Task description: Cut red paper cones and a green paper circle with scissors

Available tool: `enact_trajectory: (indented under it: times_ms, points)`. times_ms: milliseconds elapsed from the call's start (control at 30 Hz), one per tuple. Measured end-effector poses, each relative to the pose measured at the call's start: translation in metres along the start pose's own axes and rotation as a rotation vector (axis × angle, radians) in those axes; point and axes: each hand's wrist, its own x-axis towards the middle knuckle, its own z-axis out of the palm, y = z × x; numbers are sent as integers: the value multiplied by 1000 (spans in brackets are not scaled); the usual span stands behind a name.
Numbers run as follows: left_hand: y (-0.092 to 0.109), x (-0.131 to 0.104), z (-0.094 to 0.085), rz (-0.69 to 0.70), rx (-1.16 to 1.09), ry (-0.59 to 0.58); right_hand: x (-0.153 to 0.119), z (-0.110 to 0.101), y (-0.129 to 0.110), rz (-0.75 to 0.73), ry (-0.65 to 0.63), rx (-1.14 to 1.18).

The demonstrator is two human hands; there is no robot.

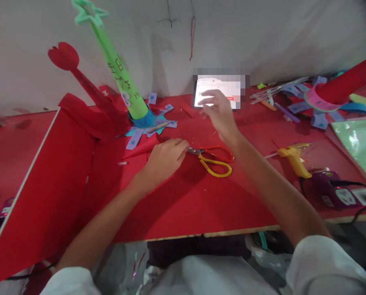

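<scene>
My left hand (pixel 167 157) rests palm down on the red tabletop, fingers lying loosely bent. Under or beside its fingertips end the visible blades of a pair of scissors (pixel 215 159) with one orange and one yellow handle loop; the blade tips are hidden. A piece of folded red paper (pixel 141 150) touches the far side of that hand. My right hand (pixel 220 112) is raised in front of a lit tablet screen (pixel 213 84), fingers apart and nothing in them. Whether a fingertip touches the screen cannot be made out.
A green paper tube (pixel 121 76) with a blue base and a red paper flower (pixel 63 56) stand at back left, beside a red upright panel (pixel 38 184). To the right are a yellow glue gun (pixel 295 157), a purple power box (pixel 327 190) and a red tube (pixel 349 82).
</scene>
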Motion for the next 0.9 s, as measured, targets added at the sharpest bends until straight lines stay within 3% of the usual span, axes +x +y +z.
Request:
enact_trajectory:
  times_ms: [100, 167, 233, 333, 533, 733, 900]
  points:
    - [-3, -10, 12, 18, -68, 132, -44, -38, -5, -48, -8, -190]
    - [-6, -20, 25, 77, -75, 176, -79, -51, -8, -70, -185, -374]
    - [-10, -30, 38, 129, -90, 201, -111, -57, -10, -106, -371, -563]
    - [-16, -42, 47, 178, -99, 266, -142, -55, -14, -219, -501, -776]
    - [-21, -52, 32, 258, -35, 507, -149, -46, -24, -279, -660, -896]
    - [-26, -57, 9, 268, 8, 671, -166, -35, -27, -462, -583, -835]
    - [-26, -54, 2, 261, 62, 745, -173, -28, -24, -565, -566, -787]
